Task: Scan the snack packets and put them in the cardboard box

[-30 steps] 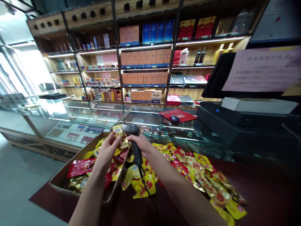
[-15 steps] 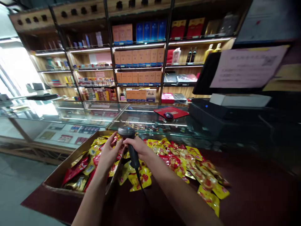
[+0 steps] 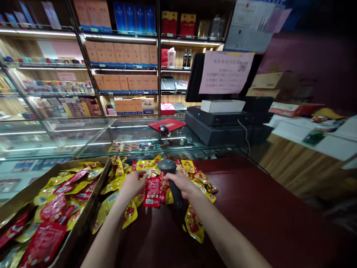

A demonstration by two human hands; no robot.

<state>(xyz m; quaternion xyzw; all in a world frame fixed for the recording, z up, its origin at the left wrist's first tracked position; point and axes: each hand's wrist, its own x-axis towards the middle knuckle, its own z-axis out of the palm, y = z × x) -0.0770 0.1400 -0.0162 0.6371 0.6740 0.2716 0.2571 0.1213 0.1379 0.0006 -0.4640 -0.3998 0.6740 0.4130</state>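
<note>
My right hand [image 3: 181, 184] is wrapped around the handle of a black barcode scanner [image 3: 166, 166], its head pointing away and slightly left. My left hand [image 3: 136, 182] pinches the upper left corner of a red snack packet [image 3: 152, 191], whose printed side with a barcode faces me. Around both hands spreads a pile of yellow and red snack packets [image 3: 130, 214] on the dark red tabletop [image 3: 237, 208]. At the left, an open cardboard box [image 3: 97, 190] holds many more yellow and red packets.
Behind the pile is a glass display counter [image 3: 131, 130] with a computer mouse [image 3: 163, 128] on a red mat [image 3: 175, 124]. A monitor [image 3: 195, 83] with a pink paper stands over a black cash drawer [image 3: 214, 130]. Shelves of boxes [image 3: 119, 54] line the back.
My view has swung right, so the box now sits further left. My hands have moved from beside the box to over the pile, and a red packet is now at my left fingers.
</note>
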